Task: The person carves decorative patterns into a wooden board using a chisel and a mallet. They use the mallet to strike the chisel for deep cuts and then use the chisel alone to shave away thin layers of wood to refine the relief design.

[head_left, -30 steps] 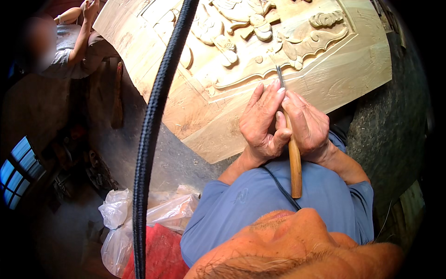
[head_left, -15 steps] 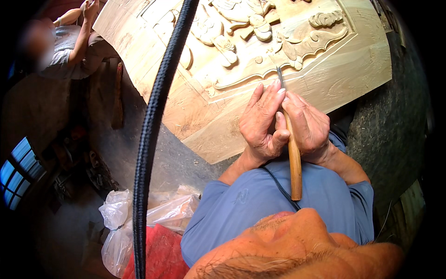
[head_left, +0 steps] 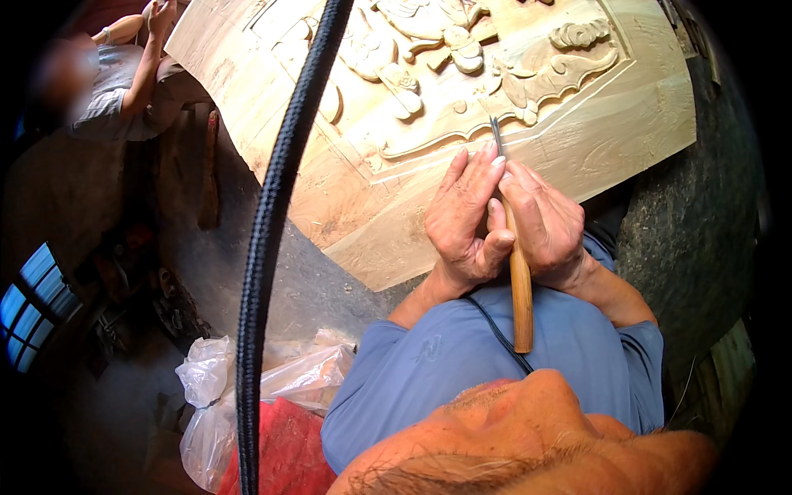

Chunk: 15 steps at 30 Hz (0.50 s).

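— On the carved wooden panel (head_left: 528, 157), near its lower edge, where is your tool resting?

— Its narrow grey steel tip touches the wood just below the raised scroll border, and the carving chisel (head_left: 513, 247) runs back from there toward my chest. The blade is slim and dark; the handle is a plain round stick of honey-coloured wood, smooth, with its butt end hanging off the panel over my blue shirt (head_left: 487, 363).

— How are you holding it?

— Both hands are closed around it. My left hand (head_left: 464, 223) pinches the shaft from the left, fingers stretched up along the blade and thumb curled under against the handle. My right hand (head_left: 544, 227) wraps it from the right, fingertips pressed near the steel, touching the left hand's fingers.

— And the panel itself?

— Pale, unfinished timber, tilted, with leafy relief and a grooved frame line; it rests on a grey stone surface (head_left: 693, 223).

— Anything else around the panel?

— A black braided cord (head_left: 276, 223) crosses in front of its left part. Below that lie clear plastic bags (head_left: 239, 388) and something red (head_left: 285, 450). Beyond the panel's upper left corner, another person (head_left: 124, 74) reaches a hand to its edge.
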Each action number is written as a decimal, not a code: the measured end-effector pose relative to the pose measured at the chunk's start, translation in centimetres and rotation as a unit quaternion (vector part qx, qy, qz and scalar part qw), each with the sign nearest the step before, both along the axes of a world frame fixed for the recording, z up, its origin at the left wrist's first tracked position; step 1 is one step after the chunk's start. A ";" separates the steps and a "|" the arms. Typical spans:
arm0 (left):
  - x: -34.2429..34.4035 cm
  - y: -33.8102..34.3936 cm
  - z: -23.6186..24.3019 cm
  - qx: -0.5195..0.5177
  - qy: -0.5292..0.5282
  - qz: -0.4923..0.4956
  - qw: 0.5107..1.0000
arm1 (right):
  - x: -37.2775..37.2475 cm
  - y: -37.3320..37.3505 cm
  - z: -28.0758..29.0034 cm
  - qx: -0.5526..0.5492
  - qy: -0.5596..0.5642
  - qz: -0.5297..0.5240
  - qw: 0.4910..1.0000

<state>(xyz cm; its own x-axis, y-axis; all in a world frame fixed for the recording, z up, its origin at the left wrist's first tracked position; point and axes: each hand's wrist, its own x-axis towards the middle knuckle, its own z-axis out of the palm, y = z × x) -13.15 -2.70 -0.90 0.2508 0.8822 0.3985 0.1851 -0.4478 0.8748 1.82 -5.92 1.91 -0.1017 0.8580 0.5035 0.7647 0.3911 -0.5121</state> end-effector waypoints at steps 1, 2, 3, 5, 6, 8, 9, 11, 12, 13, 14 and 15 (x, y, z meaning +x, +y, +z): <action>0.0 0.0 0.0 0.000 -0.002 0.000 1.000 | 0.0 0.0 0.1 -0.001 0.000 -0.003 1.000; 0.0 0.0 0.0 -0.001 -0.004 -0.001 1.000 | -0.1 0.0 0.2 -0.003 0.000 -0.005 1.000; 0.0 0.0 0.0 -0.001 -0.006 -0.001 1.000 | -0.1 0.0 0.2 -0.004 -0.001 -0.008 1.000; -0.1 -0.1 0.2 -0.011 0.001 0.001 1.000 | -0.1 0.1 0.1 -0.001 -0.001 -0.005 1.000; -0.1 -0.1 0.2 -0.016 0.005 0.001 1.000 | -0.1 0.1 0.1 0.000 -0.001 -0.004 1.000; -0.1 0.0 0.1 -0.008 -0.002 -0.004 1.000 | -0.2 0.0 0.3 0.001 0.001 -0.007 1.000; -0.1 0.0 0.1 -0.003 -0.005 -0.006 1.000 | -0.2 0.1 0.3 0.002 0.002 -0.008 1.000; 0.0 -0.1 0.2 -0.011 0.001 0.002 1.000 | -0.2 0.1 0.3 -0.002 0.005 -0.005 1.000; 0.0 -0.1 0.2 -0.016 0.004 0.006 1.000 | -0.2 0.1 0.4 -0.004 0.007 -0.003 1.000; 0.1 -0.1 0.2 -0.017 -0.002 0.004 1.000 | -0.2 0.2 0.5 -0.004 0.009 -0.007 1.000; 0.1 -0.1 0.1 -0.018 -0.008 0.001 1.000 | -0.2 0.3 0.7 -0.004 0.010 -0.011 1.000; 0.0 -0.1 0.0 -0.019 -0.013 0.000 1.000 | -0.4 0.4 0.9 -0.003 0.013 -0.014 1.000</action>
<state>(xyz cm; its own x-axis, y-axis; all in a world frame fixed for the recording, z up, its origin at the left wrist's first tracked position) -13.10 -2.80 -0.89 0.2411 0.8969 0.3708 0.1614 -0.4138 0.8959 1.46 -5.53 2.78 -0.0643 0.8636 0.5001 0.7624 0.3659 -0.5338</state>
